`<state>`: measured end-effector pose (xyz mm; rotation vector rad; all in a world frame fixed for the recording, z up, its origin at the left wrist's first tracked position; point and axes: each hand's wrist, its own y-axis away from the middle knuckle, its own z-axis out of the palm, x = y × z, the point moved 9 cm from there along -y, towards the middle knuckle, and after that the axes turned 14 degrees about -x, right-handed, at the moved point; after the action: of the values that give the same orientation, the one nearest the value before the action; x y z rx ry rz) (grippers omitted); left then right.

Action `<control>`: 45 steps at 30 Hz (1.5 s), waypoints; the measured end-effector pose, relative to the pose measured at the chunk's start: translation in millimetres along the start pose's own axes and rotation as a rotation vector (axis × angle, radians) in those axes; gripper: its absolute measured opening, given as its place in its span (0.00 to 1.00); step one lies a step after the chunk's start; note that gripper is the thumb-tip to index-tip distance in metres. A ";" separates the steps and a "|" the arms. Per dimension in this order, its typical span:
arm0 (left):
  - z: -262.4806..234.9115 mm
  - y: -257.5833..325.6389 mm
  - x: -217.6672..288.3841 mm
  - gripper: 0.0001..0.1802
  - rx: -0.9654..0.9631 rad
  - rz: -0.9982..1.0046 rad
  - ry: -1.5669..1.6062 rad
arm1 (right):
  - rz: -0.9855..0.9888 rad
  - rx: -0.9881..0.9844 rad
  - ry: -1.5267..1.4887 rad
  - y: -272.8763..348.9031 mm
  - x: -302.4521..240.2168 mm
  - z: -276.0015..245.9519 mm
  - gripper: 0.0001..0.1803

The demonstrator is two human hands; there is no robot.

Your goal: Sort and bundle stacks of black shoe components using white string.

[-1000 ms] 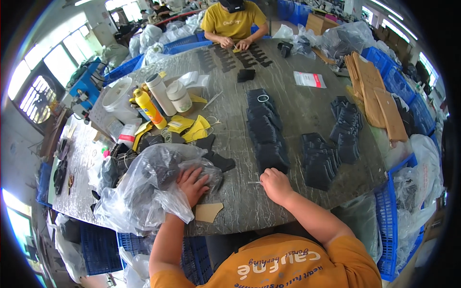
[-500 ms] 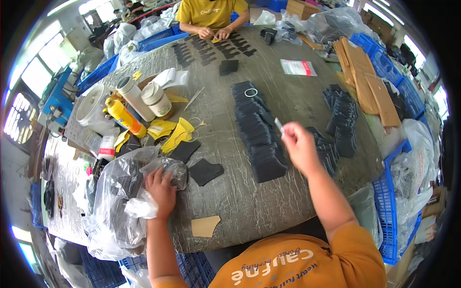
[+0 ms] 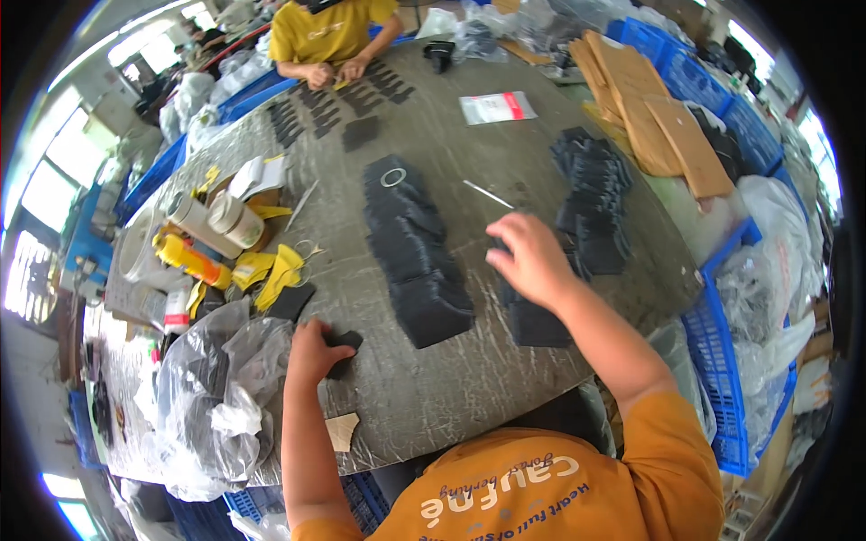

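My left hand (image 3: 312,350) pinches the edge of a small dark fabric piece (image 3: 345,353) on the table, beside a clear plastic bag (image 3: 203,361). My right hand (image 3: 534,261) is over a row of dark pieces (image 3: 538,326), thumb and fingers apart, with nothing visible in it. Just beyond its fingertips a thin silver pen-like stick (image 3: 488,194) lies on the table. Between my hands stretches a long overlapped row of dark fabric pieces (image 3: 422,279), topped at its far end by a white ring (image 3: 393,178). Another such row (image 3: 591,207) lies farther right.
A tan card piece (image 3: 342,432) lies near the table's front edge. Left are a yellow bottle (image 3: 189,258), a lidded jar (image 3: 236,221) and yellow scraps (image 3: 281,275). Brown paper bundles (image 3: 631,108) and blue crates (image 3: 722,361) line the right. Across, a person handles small dark strips (image 3: 325,108).
My right hand has let go of the silver stick, which now lies on the table. My left hand has moved off the plastic bag onto the dark piece. The whole view has shifted.
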<state>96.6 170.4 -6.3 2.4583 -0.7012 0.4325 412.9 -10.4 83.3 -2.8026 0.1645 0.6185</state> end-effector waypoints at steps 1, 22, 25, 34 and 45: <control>3.9 4.7 6.4 0.34 -0.009 0.015 -0.007 | 0.007 -0.018 0.113 23.0 -15.8 1.1 0.27; 30.9 165.5 -12.7 0.30 0.298 0.005 -0.159 | -0.296 -0.166 -0.454 83.8 -142.4 121.2 0.18; 37.1 163.6 -41.8 0.29 0.124 -0.076 -0.033 | -0.302 -0.156 -0.438 85.6 -145.3 124.9 0.16; 105.3 113.0 49.7 0.20 -0.320 0.338 0.919 | -0.187 -0.077 -0.556 80.9 -129.2 114.5 0.12; 126.1 78.2 73.8 0.20 -0.420 -0.028 1.641 | -0.102 -0.160 -0.716 87.2 -114.8 115.9 0.15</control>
<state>131.8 12.8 -43.2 1.0478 0.0133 1.7044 248.7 -55.3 10.8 -2.5120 -0.1753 1.6009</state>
